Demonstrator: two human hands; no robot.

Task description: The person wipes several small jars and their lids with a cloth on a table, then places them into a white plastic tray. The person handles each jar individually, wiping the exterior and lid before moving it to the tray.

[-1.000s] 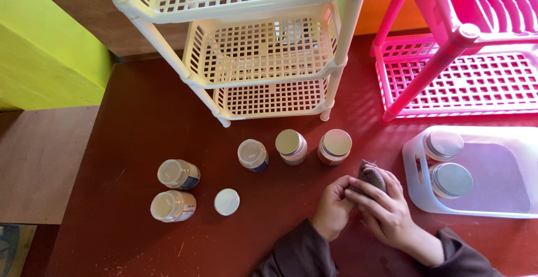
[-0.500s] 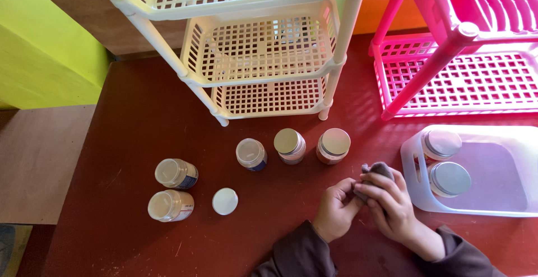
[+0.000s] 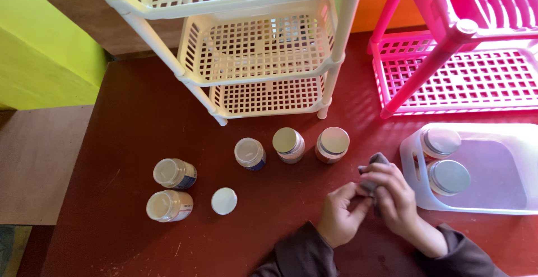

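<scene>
Head view: a small grey cloth (image 3: pixel 376 165) is held bunched in the right hand (image 3: pixel 395 198), fingers closed round it, just above the dark red table (image 3: pixel 129 114). The left hand (image 3: pixel 339 218) is brought in alongside, thumb and fingertips pinched on the cloth's lower edge. Both hands sit between the row of jars and the clear plastic tub (image 3: pixel 476 207).

Nearby: a jar w/ brownish contents and a silver lid (image 3: pixel 333 144) is nearest the cloth, just up-left of it; next to it another silver-lidded jar (image 3: pixel 289 144), then a jar w/ a blue label (image 3: pixel 250 153). Further left, well apart, two jars lie on their sides (image 3: pixel 171 190), w/ a loose white lid (image 3: pixel 224 201) beside them. Two more silver-lidded jars (image 3: pixel 445 159) stand inside the tub. A cream three-tier rack (image 3: pixel 263 47) and a pink rack (image 3: pixel 459 69) stand at the back.

Judgement: the cloth seems to be getting folded or re-bunched. To be done well, it should be gathered into a firm pad w/ no loose corners trailing, the pinch kept on the edge until the fold is set, and elbows kept clear of the upright jars close by.
</scene>
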